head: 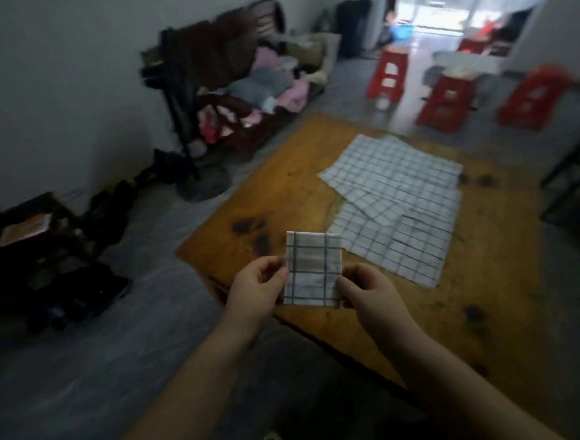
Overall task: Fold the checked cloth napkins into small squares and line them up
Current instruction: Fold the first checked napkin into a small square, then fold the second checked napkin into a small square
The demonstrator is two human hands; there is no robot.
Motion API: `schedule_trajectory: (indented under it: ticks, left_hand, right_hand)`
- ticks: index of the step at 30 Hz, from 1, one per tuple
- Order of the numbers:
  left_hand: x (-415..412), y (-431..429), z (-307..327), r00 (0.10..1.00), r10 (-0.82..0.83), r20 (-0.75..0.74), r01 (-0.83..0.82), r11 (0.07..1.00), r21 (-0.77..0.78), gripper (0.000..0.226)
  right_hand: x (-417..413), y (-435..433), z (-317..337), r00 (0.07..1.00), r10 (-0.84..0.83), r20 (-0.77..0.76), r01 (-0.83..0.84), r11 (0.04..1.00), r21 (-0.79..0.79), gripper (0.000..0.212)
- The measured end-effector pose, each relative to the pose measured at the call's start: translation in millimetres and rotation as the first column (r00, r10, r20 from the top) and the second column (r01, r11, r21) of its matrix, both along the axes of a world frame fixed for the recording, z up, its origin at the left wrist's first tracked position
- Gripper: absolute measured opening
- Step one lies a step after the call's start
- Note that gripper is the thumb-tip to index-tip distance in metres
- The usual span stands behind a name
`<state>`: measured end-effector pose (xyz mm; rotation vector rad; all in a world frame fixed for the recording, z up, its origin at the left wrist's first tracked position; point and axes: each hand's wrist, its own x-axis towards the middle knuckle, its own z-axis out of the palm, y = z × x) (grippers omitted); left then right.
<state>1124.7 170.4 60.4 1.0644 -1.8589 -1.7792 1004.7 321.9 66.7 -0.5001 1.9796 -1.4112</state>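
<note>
Above the near corner of the worn brown wooden table (pixel 281 193), the left hand (pixel 255 293) and right hand (pixel 373 297) pinch opposite lower edges of a small folded white blue-checked cloth square (pixel 312 270). Beyond the right hand, unfolded checked napkins (pixel 401 201) lie overlapping.

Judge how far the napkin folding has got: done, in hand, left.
Done: one white, blue-checked cloth napkin is folded small and square. In hand: left hand and right hand pinch its sides over the brown wooden table. Left: overlapping unfolded checked napkins lie flat; no row laid out.

No text, label or number is readable anywhere — the view is blurred.
</note>
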Motion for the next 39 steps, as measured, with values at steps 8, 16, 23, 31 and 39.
schedule_trajectory:
  ticks: [8, 16, 23, 31, 39]
  left_hand:
    - [-110.1, 40.3, -19.0, 0.893, -0.448, 0.031, 0.444, 0.891, 0.094, 0.023]
    - [-201.6, 112.2, -66.7, 0.787, -0.6, 0.146, 0.582, 0.799, 0.147, 0.025]
    - [-258.1, 156.4, -131.1, 0.748, -0.577, 0.328, 0.538, 0.816, 0.209, 0.03]
    - [-275.5, 174.6, -188.5, 0.612, -0.582, 0.535, 0.572, 0.793, 0.208, 0.036]
    - [-282.8, 174.4, -200.4, 0.555, -0.548, 0.625, 0.639, 0.763, 0.101, 0.023]
  right_hand:
    - [-46.4, 77.1, -17.7, 0.926, -0.376, 0.019, 0.376, 0.926, 0.018, 0.016]
    - [-111.3, 154.3, -67.7, 0.84, -0.542, 0.03, 0.536, 0.836, 0.113, 0.015]
    - [-169.6, 190.9, -128.3, 0.838, -0.535, 0.107, 0.5, 0.831, 0.243, 0.016]
    - [-184.7, 200.1, -188.3, 0.846, -0.53, 0.06, 0.461, 0.783, 0.418, 0.015]
    - [-186.2, 196.9, -209.2, 0.891, -0.451, -0.054, 0.41, 0.749, 0.519, 0.012]
